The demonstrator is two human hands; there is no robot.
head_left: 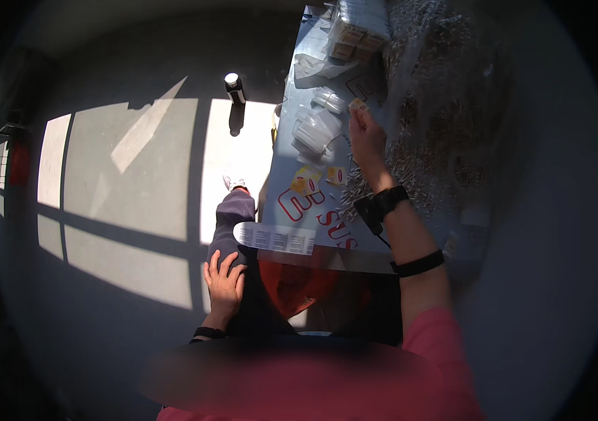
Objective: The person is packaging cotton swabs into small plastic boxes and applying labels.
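Observation:
My left hand (224, 284) rests on my thigh with its fingers spread and nothing in it. Over the table, my right hand (367, 140) pinches a small yellow-and-white card (359, 104) at its fingertips. Clear plastic sleeves or bags (315, 130) lie just left of that hand. Nearer to me are a yellow-and-white card cluster (306, 181) and a single similar card (336, 175). A big heap of cotton swabs (425, 119) spreads to the right of my right hand, partly under clear plastic film.
A stack of wrapped small packs (359, 31) stands at the table's far end. A white printed strip (274, 238) overhangs the table's left front corner. On the sunlit floor stands a dark bottle with a white cap (234, 88). An orange-red bag (288, 288) hangs below the table's near edge.

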